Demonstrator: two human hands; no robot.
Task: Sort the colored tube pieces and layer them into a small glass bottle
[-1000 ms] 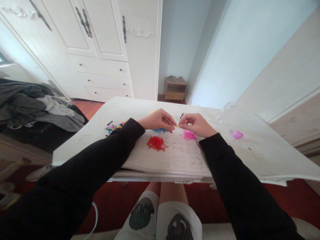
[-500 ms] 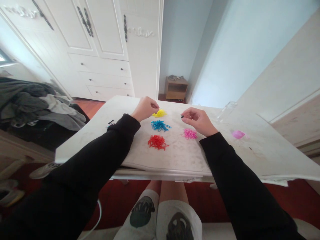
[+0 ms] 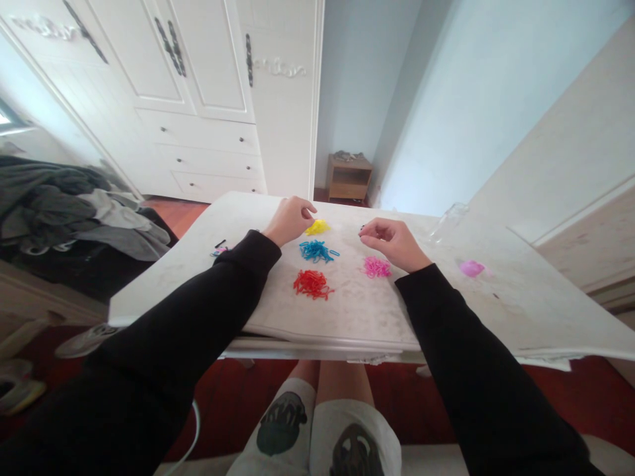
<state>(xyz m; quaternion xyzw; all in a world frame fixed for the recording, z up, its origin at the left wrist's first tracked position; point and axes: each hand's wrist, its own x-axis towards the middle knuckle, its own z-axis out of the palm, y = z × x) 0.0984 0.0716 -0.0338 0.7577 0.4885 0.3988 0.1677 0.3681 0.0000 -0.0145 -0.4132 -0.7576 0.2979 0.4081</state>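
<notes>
My left hand point(image 3: 294, 217) is over the table beside a yellow pile point(image 3: 318, 227) of small pieces, its thumb and forefinger slightly apart with nothing visible between them. Right of that pile, my right hand point(image 3: 389, 239) pinches a tiny black piece point(image 3: 362, 229) between its fingertips; its exact kind is too small to make out. Below this hand lies a pink pile point(image 3: 378, 266) of thin loop-like pieces. A blue pile point(image 3: 317, 250) of similar loops lies below the yellow one. Nearest the front edge is a red pile point(image 3: 312, 284).
On the white table point(image 3: 357, 311), a clear glass or plastic container point(image 3: 448, 223) lies at the far right, with a pink-purple lump point(image 3: 471, 268) nearer. Small dark and coloured bits point(image 3: 219, 248) lie by my left sleeve. A wardrobe point(image 3: 198, 79) stands behind.
My left fingers were pinched at the yellow pile and are now slightly parted. My right hand stays almost in place with the black piece.
</notes>
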